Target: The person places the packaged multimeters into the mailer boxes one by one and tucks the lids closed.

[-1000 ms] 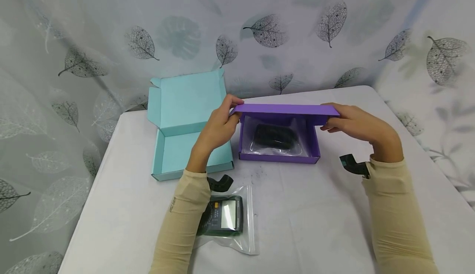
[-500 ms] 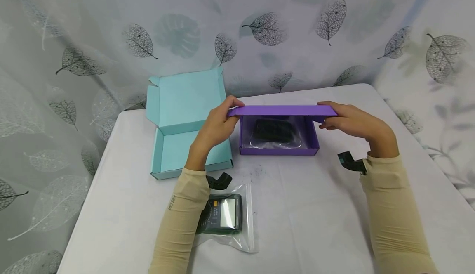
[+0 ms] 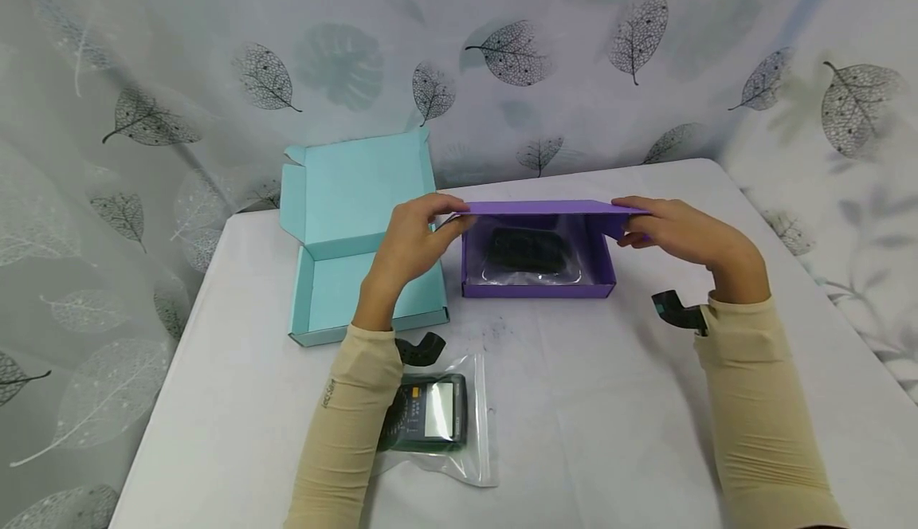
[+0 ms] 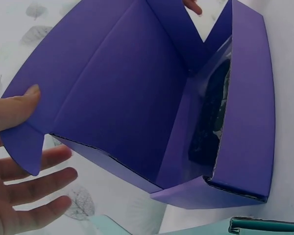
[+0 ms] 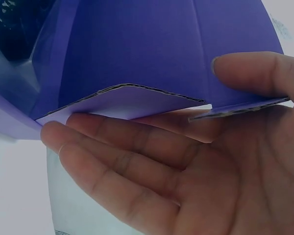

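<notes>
The lowered lid hides part of the black bagged item (image 3: pixel 527 252) inside my purple cardboard box (image 3: pixel 538 288), mid-table. My left hand (image 3: pixel 409 246) and right hand (image 3: pixel 677 234) pinch the lid's (image 3: pixel 545 208) side flaps; bare tabletop (image 3: pixel 610 401) lies in front.

You see a purple box (image 3: pixel 538 286), a teal box (image 3: pixel 344 274) at its nine o'clock, a white table (image 3: pixel 610 401), and a grey leaf-print curtain (image 3: pixel 179 59).
</notes>
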The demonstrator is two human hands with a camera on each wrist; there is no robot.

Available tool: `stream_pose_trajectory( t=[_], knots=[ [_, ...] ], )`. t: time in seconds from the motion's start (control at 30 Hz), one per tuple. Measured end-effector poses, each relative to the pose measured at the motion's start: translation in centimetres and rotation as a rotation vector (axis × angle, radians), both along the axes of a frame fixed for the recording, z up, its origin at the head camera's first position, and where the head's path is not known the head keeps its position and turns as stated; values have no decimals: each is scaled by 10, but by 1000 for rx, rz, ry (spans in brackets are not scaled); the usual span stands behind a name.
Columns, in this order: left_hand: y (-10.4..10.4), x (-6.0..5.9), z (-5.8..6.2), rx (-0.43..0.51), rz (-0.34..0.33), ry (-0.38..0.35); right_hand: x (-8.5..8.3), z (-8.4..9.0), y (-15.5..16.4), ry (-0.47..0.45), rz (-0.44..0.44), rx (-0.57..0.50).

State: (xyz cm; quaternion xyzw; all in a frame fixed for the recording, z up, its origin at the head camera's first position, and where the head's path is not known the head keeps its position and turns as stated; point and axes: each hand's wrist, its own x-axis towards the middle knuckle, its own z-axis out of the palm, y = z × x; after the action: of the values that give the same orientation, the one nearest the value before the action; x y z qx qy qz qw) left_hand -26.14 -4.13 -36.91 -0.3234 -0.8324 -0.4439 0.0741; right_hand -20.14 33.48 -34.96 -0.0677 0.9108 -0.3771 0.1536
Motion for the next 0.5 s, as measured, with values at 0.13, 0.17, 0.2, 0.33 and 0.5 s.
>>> stream_pose_trajectory(
  t=[0.13,0.17,0.2,0.33,0.5],
  knots=[
    [0,0,0,-1,1,18,1,2,-1,44,12,82],
    [0,0,0,-2,2,20,2,3,-2,62,14,103],
    [0,0,0,-5,2,22,3,4,-2,83,22,124],
    [0,0,0,-15,5,24,5,8,-5,170,29,195],
    [0,-1,0,-16,13,21,7,10,-6,294,28,242]
  ],
)
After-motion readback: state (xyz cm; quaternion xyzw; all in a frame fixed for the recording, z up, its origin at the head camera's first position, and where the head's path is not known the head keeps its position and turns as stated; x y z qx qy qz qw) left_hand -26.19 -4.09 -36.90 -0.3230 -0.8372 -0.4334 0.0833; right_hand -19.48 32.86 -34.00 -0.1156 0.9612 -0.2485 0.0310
